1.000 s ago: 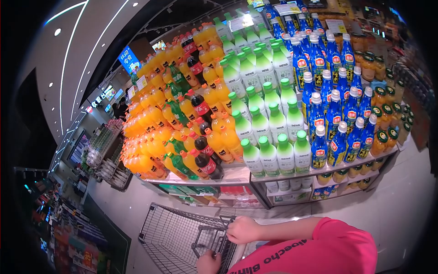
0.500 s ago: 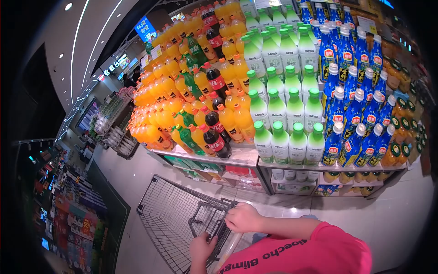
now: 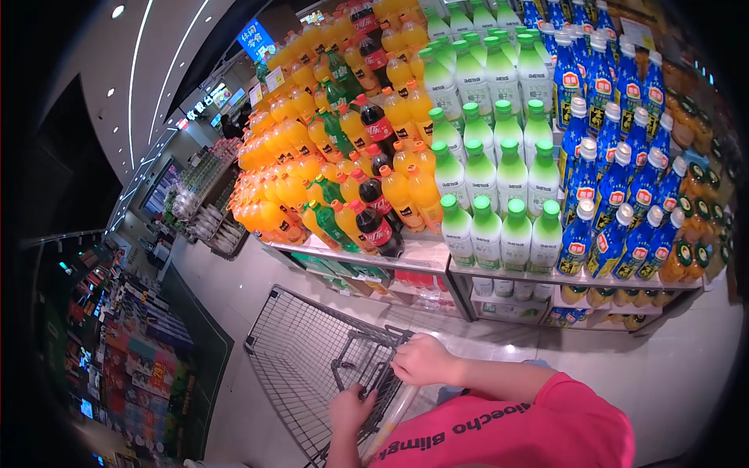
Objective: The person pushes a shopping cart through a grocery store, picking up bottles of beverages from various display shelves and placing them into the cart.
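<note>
A black wire shopping cart (image 3: 292, 347) lies before me, angled up and to the left, with no goods visible in its basket. My right hand (image 3: 425, 359) is closed over the upper end of the cart's handle (image 3: 402, 405). Lower and further left, my left hand (image 3: 351, 409) is curled at the dark frame beside the basket; its grip is partly hidden. Both forearms come from the side of my pink shirt (image 3: 507, 429). Neither hand touches a bottle.
Beyond the cart stands a tiered shelf (image 3: 425, 256) with orange drink bottles (image 3: 273, 218), cola bottles (image 3: 378, 231), green-capped white bottles (image 3: 485, 238) and blue-sleeved bottles (image 3: 605, 253). Another goods display (image 3: 148, 366) is at the lower left. Pale tiled floor (image 3: 222, 285) runs between them.
The shelf and the cart's far end sit slightly further right and higher in view. Both hands keep their places on the cart.
</note>
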Demonstrator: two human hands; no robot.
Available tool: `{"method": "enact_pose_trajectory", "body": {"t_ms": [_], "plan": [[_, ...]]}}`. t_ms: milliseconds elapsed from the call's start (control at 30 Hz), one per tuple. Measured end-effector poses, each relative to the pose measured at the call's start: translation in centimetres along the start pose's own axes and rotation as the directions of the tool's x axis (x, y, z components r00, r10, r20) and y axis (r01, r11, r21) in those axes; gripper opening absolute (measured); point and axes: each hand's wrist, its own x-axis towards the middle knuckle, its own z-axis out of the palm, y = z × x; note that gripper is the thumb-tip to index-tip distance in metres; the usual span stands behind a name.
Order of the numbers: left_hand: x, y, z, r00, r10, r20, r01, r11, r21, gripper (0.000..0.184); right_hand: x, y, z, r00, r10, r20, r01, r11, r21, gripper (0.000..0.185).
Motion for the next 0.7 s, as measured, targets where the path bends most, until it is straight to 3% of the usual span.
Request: {"method": "enact_pose_trajectory", "body": {"t_ms": [233, 333, 500, 700], "plan": [[-0.6, 0.8, 0.1, 0.998, 0.053, -0.039, -0.051, 0.998, 0.043, 0.038, -0.7, -0.1, -0.4, 1.0, 0.02, 0.022, -0.02, 1.0, -0.017, 0.018], [-0.7, 1.2, 0.2, 0.998, 0.053, -0.019, -0.05, 0.989, 0.14, 0.039, -0.7, -0.1, -0.8, 0.995, 0.025, 0.095, -0.025, 1.0, -0.003, 0.019], [-0.8, 1.2, 0.7, 0.997, 0.071, -0.023, -0.067, 0.986, 0.155, 0.038, -0.2, 0.3, -1.4, 0.97, 0.028, 0.241, -0.028, 1.0, -0.001, 0.021], [-0.7, 2.1, 0.5, 0.998, 0.054, -0.039, -0.049, 0.993, 0.112, 0.037, -0.7, 0.8, -1.5, 0.976, 0.019, 0.215, -0.021, 1.0, 0.003, 0.021]]}}
